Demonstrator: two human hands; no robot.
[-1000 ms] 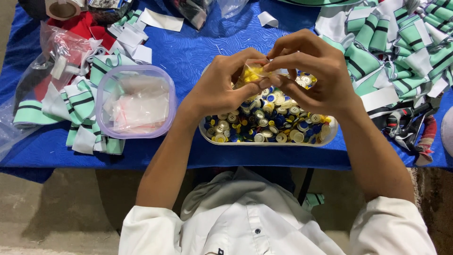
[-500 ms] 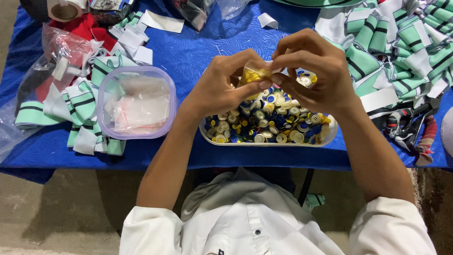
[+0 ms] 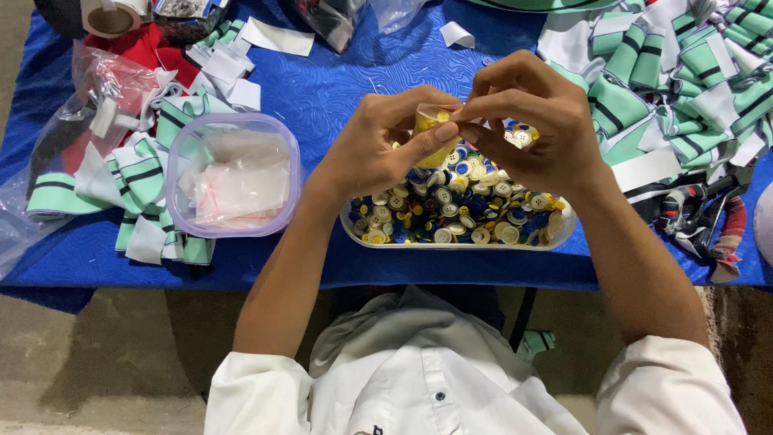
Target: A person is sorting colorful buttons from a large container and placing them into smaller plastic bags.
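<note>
Both hands meet above a clear tray (image 3: 555, 235) filled with several white, yellow and blue buttons (image 3: 451, 211). My left hand (image 3: 378, 149) pinches a small clear bag with yellow buttons inside (image 3: 428, 126) between thumb and fingers. My right hand (image 3: 527, 121) grips the same little bag at its top edge, fingers curled over it. The bag sits between the two thumbs, partly hidden by the fingers.
A lilac plastic tub (image 3: 233, 174) holding small clear bags stands left of the tray on the blue table (image 3: 338, 80). Green, white and black striped fabric pieces (image 3: 684, 72) lie at right and left. A tape roll (image 3: 109, 16) sits far left; scissors-like tools (image 3: 708, 217) at right.
Both hands keep holding the small bag over the tray; the fingers have shifted slightly around it.
</note>
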